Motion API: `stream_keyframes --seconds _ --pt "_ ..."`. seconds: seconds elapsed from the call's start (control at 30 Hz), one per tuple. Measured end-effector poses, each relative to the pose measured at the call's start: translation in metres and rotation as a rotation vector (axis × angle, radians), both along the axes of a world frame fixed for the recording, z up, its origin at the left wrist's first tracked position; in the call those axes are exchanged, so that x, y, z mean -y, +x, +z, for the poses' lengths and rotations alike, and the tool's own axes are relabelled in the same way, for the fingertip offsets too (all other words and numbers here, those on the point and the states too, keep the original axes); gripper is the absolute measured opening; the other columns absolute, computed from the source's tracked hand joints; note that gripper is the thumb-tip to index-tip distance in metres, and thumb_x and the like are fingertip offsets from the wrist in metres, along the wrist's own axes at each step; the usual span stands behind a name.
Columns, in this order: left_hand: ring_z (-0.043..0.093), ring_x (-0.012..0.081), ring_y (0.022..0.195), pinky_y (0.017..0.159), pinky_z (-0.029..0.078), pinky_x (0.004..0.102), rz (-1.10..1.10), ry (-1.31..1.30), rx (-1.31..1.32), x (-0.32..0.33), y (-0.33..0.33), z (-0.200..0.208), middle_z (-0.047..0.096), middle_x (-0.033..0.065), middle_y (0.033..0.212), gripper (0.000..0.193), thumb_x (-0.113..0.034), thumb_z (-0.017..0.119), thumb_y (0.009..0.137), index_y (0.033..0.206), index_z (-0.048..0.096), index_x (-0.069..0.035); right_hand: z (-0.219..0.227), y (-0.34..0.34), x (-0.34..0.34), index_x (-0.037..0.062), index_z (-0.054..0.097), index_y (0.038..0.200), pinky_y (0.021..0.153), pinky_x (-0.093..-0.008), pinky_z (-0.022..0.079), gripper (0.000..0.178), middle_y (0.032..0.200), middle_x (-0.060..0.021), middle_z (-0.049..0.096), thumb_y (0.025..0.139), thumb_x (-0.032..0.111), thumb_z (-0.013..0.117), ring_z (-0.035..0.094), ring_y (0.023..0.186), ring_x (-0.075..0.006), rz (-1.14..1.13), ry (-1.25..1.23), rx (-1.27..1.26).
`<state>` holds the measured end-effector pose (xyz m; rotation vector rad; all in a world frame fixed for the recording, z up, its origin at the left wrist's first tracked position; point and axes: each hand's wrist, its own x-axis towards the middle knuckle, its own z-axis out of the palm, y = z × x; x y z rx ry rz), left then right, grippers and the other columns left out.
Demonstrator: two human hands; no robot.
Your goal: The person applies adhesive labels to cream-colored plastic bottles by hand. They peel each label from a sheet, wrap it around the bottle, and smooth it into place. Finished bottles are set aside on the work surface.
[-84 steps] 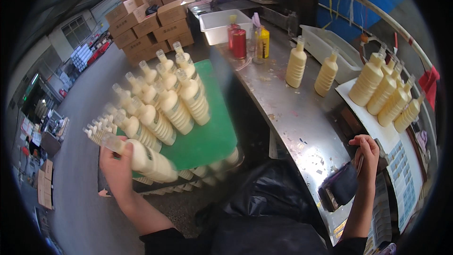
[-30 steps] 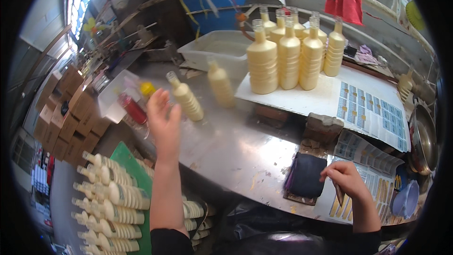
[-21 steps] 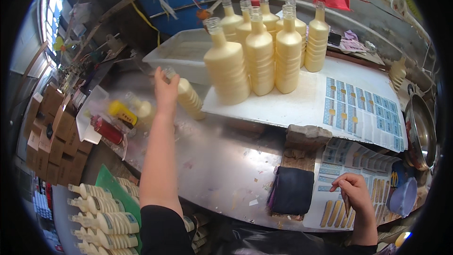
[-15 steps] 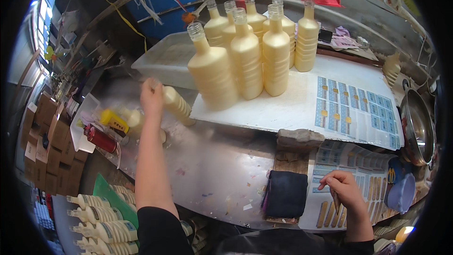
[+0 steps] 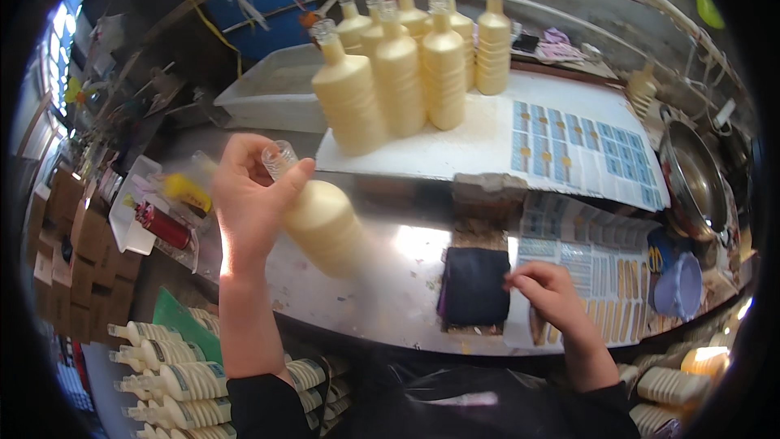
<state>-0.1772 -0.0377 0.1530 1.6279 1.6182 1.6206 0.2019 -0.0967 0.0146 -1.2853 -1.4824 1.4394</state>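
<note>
My left hand [image 5: 253,195] is closed round the clear threaded neck of a cream-coloured ribbed bottle [image 5: 323,223]. This bottle tilts over the worktable, its base toward the lower right and blurred by motion. My right hand [image 5: 554,297] has its thumb and forefinger pinched together at the right edge of a dark folded cloth [image 5: 478,286]. A narrow brownish thing [image 5: 537,327] shows beneath that hand, too unclear to name. Under the hand lie sheets of blue labels and gold strips [image 5: 605,313].
Several cream bottles [image 5: 444,77] stand on a raised white board [image 5: 406,161], beside a label sheet [image 5: 585,146]. A translucent tub [image 5: 268,110] is behind left. A metal pan [image 5: 697,183] and a purple basin [image 5: 679,284] stand right. More bottles [image 5: 191,382] lie stacked lower left.
My left hand has come nearer, bringing the bottle off the left part of the table. My right hand has shifted left to the cloth's edge. The whole view has shifted slightly.
</note>
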Motion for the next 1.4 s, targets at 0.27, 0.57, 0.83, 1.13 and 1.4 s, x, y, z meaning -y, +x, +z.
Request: stream_keyframes --seconds 0.27,0.57,0.83,1.13,1.4 --pt "0.056 0.0057 0.071 0.063 0.047 0.0223 -0.343 -0.255 0.278 -0.025 0.13 -0.042 0.06 -0.0016 0.081 0.031 -0.017 0.083 0.086 0.097 0.057 -0.004 0.031 -0.034 -0.002 0.0077 0.049 0.145 0.087 -0.0449 0.057 0.084 0.117 -0.028 0.07 0.076 0.041 0.083 0.072 0.098 -0.0429 0.071 0.194 0.375" --pt "0.043 0.0299 0.141 0.116 0.04 0.0419 -0.656 -0.505 0.414 0.024 0.167 -0.161 0.033 0.0205 0.158 0.101 -0.01 0.07 0.091 0.165 0.001 -0.009 -0.036 -0.005 -0.028 -0.0016 0.052 0.143 0.092 -0.0351 0.055 0.07 0.12 -0.0199 0.07 0.087 0.031 0.076 0.069 0.108 -0.0238 -0.084 -0.191 -0.119" --pt "0.045 0.0305 0.14 0.116 0.039 0.0436 -0.575 -0.574 0.487 0.03 0.172 -0.16 0.034 0.0203 0.157 0.109 -0.011 0.071 0.085 0.166 -0.002 -0.011 -0.076 -0.003 -0.016 -0.0003 0.053 0.145 0.086 -0.0328 0.056 0.061 0.111 -0.0162 0.072 0.095 0.029 0.071 0.069 0.099 -0.0193 -0.207 -0.075 -0.058" --pt "0.044 0.0292 0.14 0.118 0.036 0.0425 -0.574 -0.581 0.403 0.029 0.174 -0.159 0.034 0.019 0.159 0.108 -0.012 0.07 0.083 0.166 0.001 -0.01 -0.013 0.087 -0.012 0.0005 0.076 0.094 0.065 -0.0302 0.053 0.02 0.085 -0.0074 0.074 0.097 0.017 0.067 0.069 0.076 -0.0129 -0.525 -0.037 0.299" --pt "0.038 0.0309 0.144 0.12 0.03 0.0422 -0.521 -0.474 0.43 0.041 0.174 -0.173 0.03 0.0201 0.161 0.105 -0.008 0.063 0.08 0.166 0.004 -0.007 -0.009 0.12 -0.044 0.0043 0.075 0.1 0.067 -0.0358 0.055 0.011 0.092 -0.0105 0.071 0.09 0.007 0.071 0.069 0.077 -0.0284 -0.573 0.818 0.691"
